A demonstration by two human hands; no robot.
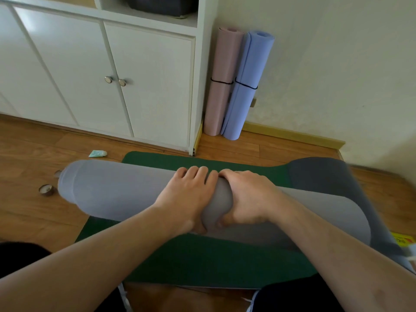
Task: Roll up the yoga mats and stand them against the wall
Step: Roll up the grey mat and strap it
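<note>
A grey mat, rolled into a thick tube, is held at its middle by both hands. The left hand is laid over the top of the roll with its fingers bent round the far side, and the right hand is closed on the roll just beside it, the thumb tucked under the near side; the two hands touch each other. The roll lies across a green mat, which is spread flat on the wooden floor under the grip. To the right of the grip the roll looks looser, and a darker grey part stands out there; whether this is the same mat cannot be told. Beyond the grip, well apart from it, a pink mat and a blue mat are already rolled, each bound with a black band, and are stood upright side by side between the white cupboard and the wall. Two mats are therefore judged finished. The grey roll is still to be stood by them, and the green mat is not yet rolled at all.
</note>
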